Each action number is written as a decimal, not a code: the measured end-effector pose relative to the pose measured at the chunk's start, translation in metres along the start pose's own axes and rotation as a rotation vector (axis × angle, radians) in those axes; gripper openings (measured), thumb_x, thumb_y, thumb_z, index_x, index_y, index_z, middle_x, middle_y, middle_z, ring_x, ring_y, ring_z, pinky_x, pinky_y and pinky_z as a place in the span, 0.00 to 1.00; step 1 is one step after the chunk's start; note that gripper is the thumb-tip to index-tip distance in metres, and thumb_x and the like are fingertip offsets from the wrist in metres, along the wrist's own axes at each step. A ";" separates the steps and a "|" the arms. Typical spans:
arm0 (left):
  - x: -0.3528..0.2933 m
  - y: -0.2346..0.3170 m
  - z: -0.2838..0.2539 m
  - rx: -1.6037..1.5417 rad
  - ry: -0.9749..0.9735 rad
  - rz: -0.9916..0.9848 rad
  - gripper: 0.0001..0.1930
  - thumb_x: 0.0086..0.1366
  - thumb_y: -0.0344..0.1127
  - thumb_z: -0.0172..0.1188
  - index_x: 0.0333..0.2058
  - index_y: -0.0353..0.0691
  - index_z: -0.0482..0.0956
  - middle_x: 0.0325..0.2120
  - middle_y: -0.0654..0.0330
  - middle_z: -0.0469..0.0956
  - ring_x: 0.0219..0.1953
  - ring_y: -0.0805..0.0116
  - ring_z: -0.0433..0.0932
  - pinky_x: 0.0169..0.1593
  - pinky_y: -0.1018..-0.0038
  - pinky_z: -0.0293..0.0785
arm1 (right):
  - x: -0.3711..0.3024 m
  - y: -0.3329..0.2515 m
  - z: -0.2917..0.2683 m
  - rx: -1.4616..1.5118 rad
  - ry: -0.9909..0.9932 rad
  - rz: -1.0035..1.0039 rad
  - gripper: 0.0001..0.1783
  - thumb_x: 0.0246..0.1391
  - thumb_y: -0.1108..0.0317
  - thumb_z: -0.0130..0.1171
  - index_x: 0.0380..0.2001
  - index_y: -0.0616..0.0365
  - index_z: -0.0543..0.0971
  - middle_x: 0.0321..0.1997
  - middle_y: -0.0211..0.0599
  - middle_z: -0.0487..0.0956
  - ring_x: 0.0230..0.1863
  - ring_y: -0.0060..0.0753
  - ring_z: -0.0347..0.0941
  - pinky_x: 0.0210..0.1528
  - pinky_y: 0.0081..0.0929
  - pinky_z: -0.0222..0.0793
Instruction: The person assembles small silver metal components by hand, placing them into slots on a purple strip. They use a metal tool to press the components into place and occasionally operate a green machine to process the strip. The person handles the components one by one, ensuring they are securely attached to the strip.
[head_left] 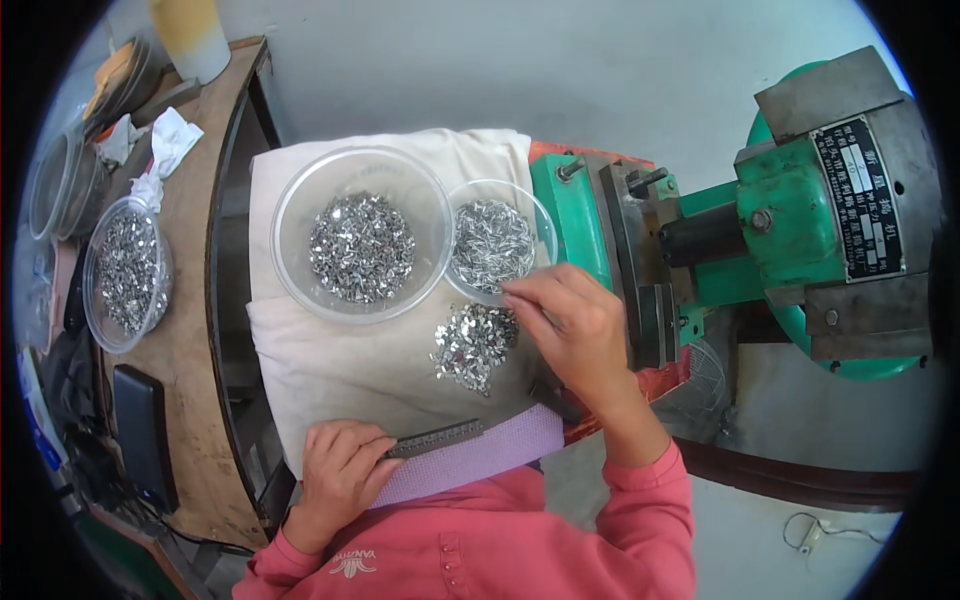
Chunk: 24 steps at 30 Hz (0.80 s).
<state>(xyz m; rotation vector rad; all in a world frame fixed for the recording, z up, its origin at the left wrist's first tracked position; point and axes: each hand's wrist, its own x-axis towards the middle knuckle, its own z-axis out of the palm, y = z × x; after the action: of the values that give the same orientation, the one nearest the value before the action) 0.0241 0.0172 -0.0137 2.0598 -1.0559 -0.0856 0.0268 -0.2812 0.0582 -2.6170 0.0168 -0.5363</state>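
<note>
Nearest, the person's left hand rests at the front of a cream cloth, fingers curled and closed with the thumb on one end of a dark narrow strip; the gripped end is hidden by the hand. The strip's other end reaches along the edge of a lilac mat, whose near side is cut off by the person's clothing.

A little farther, the right hand is over the near rim of a small clear tub, thumb and forefinger near each other. Whether they pinch a piece cannot be told. Just below those fingertips, a loose heap of shiny metal pieces lies on the cloth, its right edge partly covered by the hand. The tub holds slender metal pieces, too tangled to separate by eye. Beside it on the left stands a larger clear tub of small metal bits.

Bare cloth stretches between the left hand and the larger tub. Leftward, a dark gap divides the cloth from a wooden table. On the right, a green press stands close against the cloth's edge, narrowing the room beside the right hand.
</note>
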 end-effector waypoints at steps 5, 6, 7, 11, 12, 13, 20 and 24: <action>-0.006 0.001 -0.005 -0.004 0.002 -0.007 0.16 0.47 0.34 0.73 0.36 0.41 0.80 0.37 0.61 0.78 0.40 0.58 0.75 0.46 0.62 0.66 | 0.026 0.005 0.021 -0.021 -0.096 0.029 0.06 0.49 0.70 0.68 0.32 0.57 0.85 0.30 0.41 0.80 0.35 0.46 0.79 0.38 0.40 0.74; -0.007 0.001 -0.004 -0.005 0.005 -0.006 0.16 0.47 0.34 0.73 0.36 0.41 0.80 0.37 0.61 0.78 0.40 0.58 0.75 0.46 0.62 0.66 | 0.031 0.007 0.024 -0.045 -0.115 0.044 0.07 0.49 0.69 0.68 0.32 0.57 0.85 0.30 0.42 0.80 0.35 0.47 0.79 0.38 0.40 0.75; -0.009 0.001 -0.005 0.003 0.009 -0.013 0.16 0.47 0.34 0.73 0.36 0.41 0.80 0.37 0.61 0.78 0.40 0.58 0.75 0.46 0.62 0.67 | 0.035 0.007 0.029 -0.058 -0.136 0.054 0.07 0.49 0.69 0.68 0.33 0.57 0.85 0.30 0.42 0.81 0.35 0.48 0.79 0.39 0.41 0.75; -0.009 0.005 -0.005 0.033 0.011 -0.016 0.16 0.47 0.34 0.73 0.37 0.41 0.81 0.37 0.62 0.78 0.41 0.58 0.76 0.46 0.63 0.67 | 0.049 0.009 0.040 -0.105 -0.186 0.069 0.07 0.49 0.68 0.68 0.31 0.59 0.84 0.32 0.46 0.81 0.36 0.52 0.80 0.39 0.43 0.76; -0.008 0.006 -0.004 0.033 0.014 -0.015 0.17 0.47 0.34 0.73 0.37 0.42 0.82 0.37 0.62 0.78 0.41 0.58 0.76 0.46 0.63 0.68 | 0.052 0.007 0.041 -0.107 -0.199 0.078 0.07 0.49 0.69 0.67 0.31 0.60 0.84 0.31 0.49 0.81 0.35 0.53 0.80 0.39 0.44 0.76; -0.007 0.008 -0.002 0.033 0.013 -0.016 0.17 0.47 0.33 0.73 0.37 0.42 0.82 0.38 0.62 0.78 0.41 0.58 0.76 0.46 0.63 0.68 | 0.054 0.006 0.040 -0.119 -0.215 0.065 0.07 0.49 0.69 0.67 0.30 0.60 0.84 0.30 0.49 0.81 0.34 0.53 0.80 0.39 0.44 0.76; 0.000 0.017 -0.008 0.032 -0.030 -0.037 0.17 0.48 0.33 0.74 0.38 0.41 0.82 0.37 0.60 0.78 0.40 0.57 0.76 0.44 0.64 0.70 | 0.062 0.002 0.041 -0.203 -0.279 0.057 0.08 0.46 0.70 0.65 0.29 0.62 0.83 0.29 0.52 0.82 0.33 0.55 0.80 0.38 0.46 0.74; 0.001 0.021 -0.026 0.001 0.023 -0.049 0.17 0.46 0.32 0.75 0.37 0.40 0.82 0.36 0.57 0.78 0.37 0.55 0.76 0.40 0.65 0.72 | 0.070 0.007 0.047 -0.198 -0.344 0.073 0.06 0.43 0.71 0.63 0.25 0.63 0.83 0.26 0.54 0.82 0.31 0.56 0.80 0.37 0.46 0.76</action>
<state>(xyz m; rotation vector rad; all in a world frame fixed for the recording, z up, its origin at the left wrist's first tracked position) 0.0212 0.0258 0.0185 2.0828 -0.9922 -0.0865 0.1095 -0.2739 0.0420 -2.8545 0.0573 -0.0567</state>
